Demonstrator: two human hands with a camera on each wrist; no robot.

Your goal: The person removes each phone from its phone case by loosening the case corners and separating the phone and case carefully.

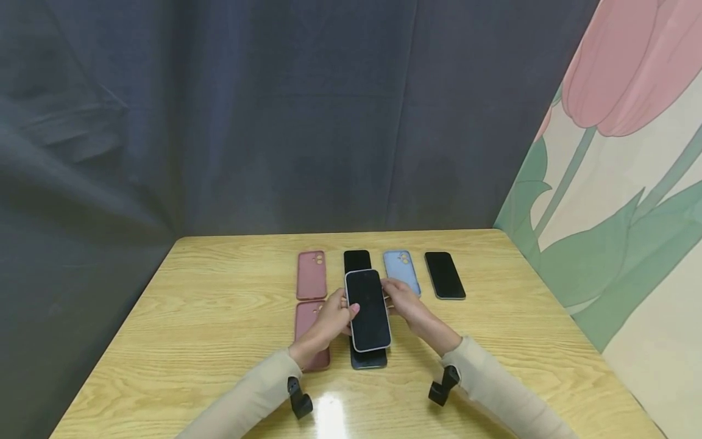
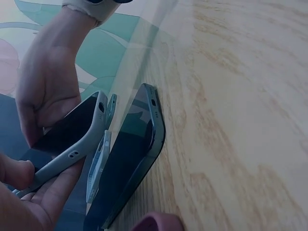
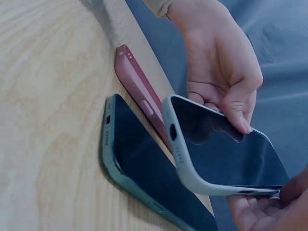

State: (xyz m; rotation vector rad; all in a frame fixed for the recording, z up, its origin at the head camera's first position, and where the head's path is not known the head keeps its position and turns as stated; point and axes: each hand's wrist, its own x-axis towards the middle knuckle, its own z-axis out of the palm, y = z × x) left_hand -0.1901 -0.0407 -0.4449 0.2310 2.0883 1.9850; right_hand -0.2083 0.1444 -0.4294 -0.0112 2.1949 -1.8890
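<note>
A phone in a pale case point(image 1: 370, 314) is held tilted over the table, its dark screen facing up. On its left edge the left hand point(image 1: 331, 318) grips it, thumb on the screen and fingers underneath. The right hand point(image 1: 408, 306) holds the upper right edge; in the right wrist view its thumb is at the case's rim near a corner. Under the held phone lies another phone point(image 3: 144, 163) with a teal edge, partly covered. A pink phone case point(image 1: 303, 322) lies beneath the left forearm and hand, partly hidden.
Farther back on the wooden table point(image 1: 230, 292) are another pink case point(image 1: 311, 274), a black phone point(image 1: 358, 260) partly behind the held one, a light blue case point(image 1: 399, 268) and a dark phone point(image 1: 445, 275) at right. A dark curtain point(image 1: 296, 122) hangs behind.
</note>
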